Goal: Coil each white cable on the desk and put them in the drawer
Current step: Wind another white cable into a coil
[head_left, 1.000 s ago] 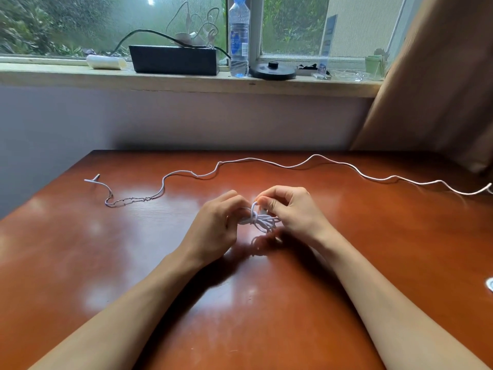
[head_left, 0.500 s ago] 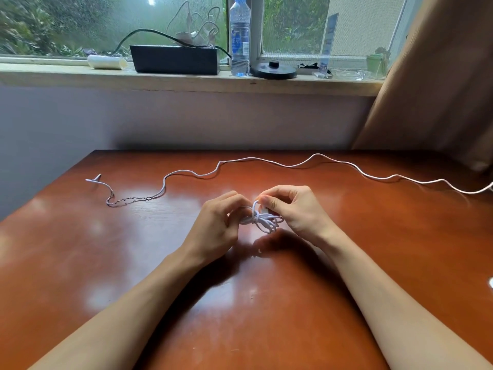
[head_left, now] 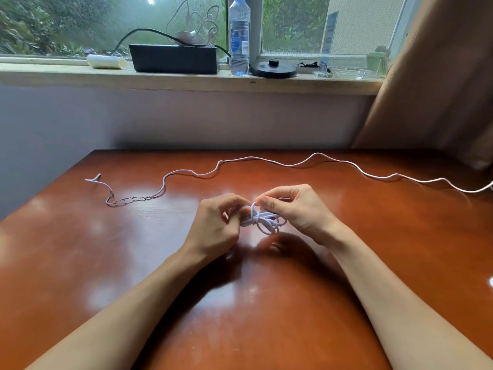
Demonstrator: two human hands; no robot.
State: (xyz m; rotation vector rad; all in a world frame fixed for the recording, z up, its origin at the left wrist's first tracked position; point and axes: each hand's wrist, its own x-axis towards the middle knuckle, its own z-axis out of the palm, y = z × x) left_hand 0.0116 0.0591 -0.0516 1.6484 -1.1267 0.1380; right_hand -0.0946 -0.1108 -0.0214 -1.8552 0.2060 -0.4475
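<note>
The left hand (head_left: 216, 225) and right hand (head_left: 296, 212) are pinching the coiled cable (head_left: 264, 221) at the desk (head_left: 160, 263) centre, while the loose cable (head_left: 266, 158) is lying at twelve o'clock, stretching nine-to-three, near both.

**No legible writing in view**

The water bottle (head_left: 239, 36) on the windowsill (head_left: 186, 82) wears a blue label with pale marks, too blurred to read. A blue card (head_left: 329, 30) standing further right on the same sill shows faint print, too small to make out.
</note>
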